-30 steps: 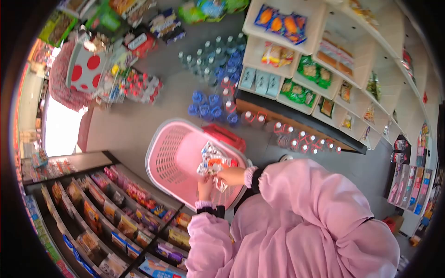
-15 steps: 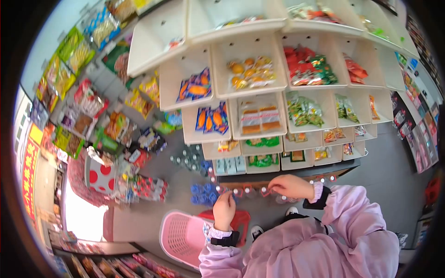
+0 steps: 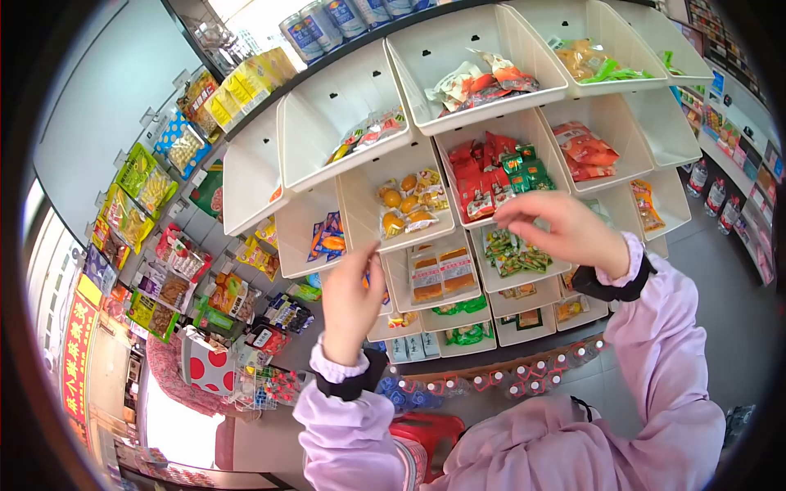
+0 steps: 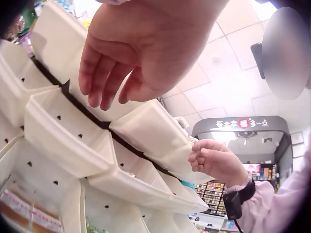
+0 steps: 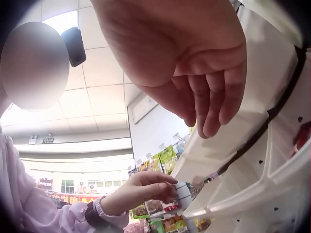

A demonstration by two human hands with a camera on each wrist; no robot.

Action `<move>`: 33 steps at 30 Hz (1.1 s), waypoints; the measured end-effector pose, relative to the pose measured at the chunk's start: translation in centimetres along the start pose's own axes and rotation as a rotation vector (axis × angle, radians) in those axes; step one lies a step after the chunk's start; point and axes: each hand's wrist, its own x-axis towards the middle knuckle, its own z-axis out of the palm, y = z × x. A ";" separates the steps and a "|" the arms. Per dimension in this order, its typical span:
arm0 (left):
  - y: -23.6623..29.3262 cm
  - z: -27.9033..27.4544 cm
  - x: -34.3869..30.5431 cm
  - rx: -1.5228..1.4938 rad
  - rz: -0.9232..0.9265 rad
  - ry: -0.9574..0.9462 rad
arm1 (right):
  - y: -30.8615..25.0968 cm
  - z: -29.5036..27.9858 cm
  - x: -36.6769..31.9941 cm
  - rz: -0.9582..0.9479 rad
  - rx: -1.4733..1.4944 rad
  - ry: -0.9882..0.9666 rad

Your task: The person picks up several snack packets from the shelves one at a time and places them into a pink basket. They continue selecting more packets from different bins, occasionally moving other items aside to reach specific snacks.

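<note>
In the head view my left hand (image 3: pixel 348 307) is raised before the white bins, fingers loosely bent. Closest to it are a bin of long brown cakes (image 3: pixel 442 274) and one of round orange-yellow snacks (image 3: pixel 412 200) in clear wrappers. My right hand (image 3: pixel 565 229) hovers farther right, its fingertips overlapping the lower edge of a bin of red and green packets (image 3: pixel 499 176). Below those fingers lie small green packets (image 3: pixel 514 252). Both wrist views show palms with relaxed fingers and nothing in them: the left hand (image 4: pixel 141 53) and the right hand (image 5: pixel 194 73).
Higher bins hold red-and-white packets (image 3: pixel 487 82) and red packets (image 3: pixel 583 151). Cans (image 3: pixel 332 24) line the top shelf. Bagged snacks (image 3: pixel 176 254) hang at left. Bottles (image 3: pixel 532 380) stand along the floor, and a red container (image 3: pixel 430 438) is by the body.
Both hands were at silver, red and white packets in the pink basket; they came away and rose to the bins. The head view has tilted up, and the basket has mostly left it.
</note>
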 end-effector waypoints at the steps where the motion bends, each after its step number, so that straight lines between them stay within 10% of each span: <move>1: 0.2 -0.6 1.5 -0.021 0.019 0.017 | -0.2 -0.7 0.8 0.000 0.000 0.012; 9: -2.5 -2.2 14.1 -0.361 0.013 0.016 | -1.0 -1.0 9.6 -0.239 0.131 0.140; 20: -4.9 1.8 22.0 0.099 -0.117 -0.545 | 2.0 2.3 19.5 -0.246 -0.829 0.077; 33: -6.8 -3.6 22.9 -0.325 -0.350 -0.281 | 1.5 1.8 18.1 -0.314 -0.442 0.308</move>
